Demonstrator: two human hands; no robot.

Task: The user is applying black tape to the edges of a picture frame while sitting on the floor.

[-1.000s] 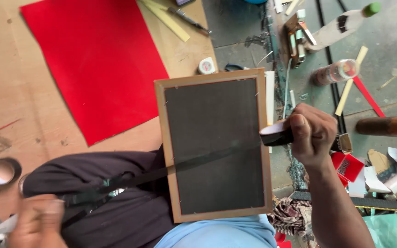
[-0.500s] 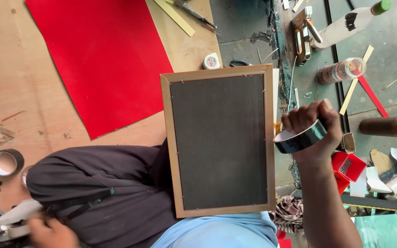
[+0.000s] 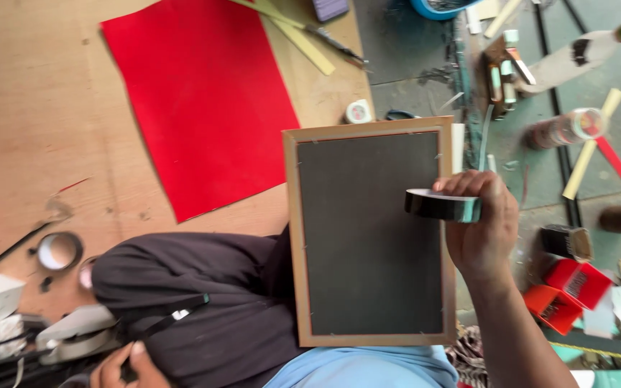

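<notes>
Head view: right hand fingers clamped on black tape roll over wooden-framed board; left hand's grip unclear.

Soft, even daylight fills the scene with only faint shadows and no harsh glare, while slight motion blur softens the cluttered edges.
</notes>
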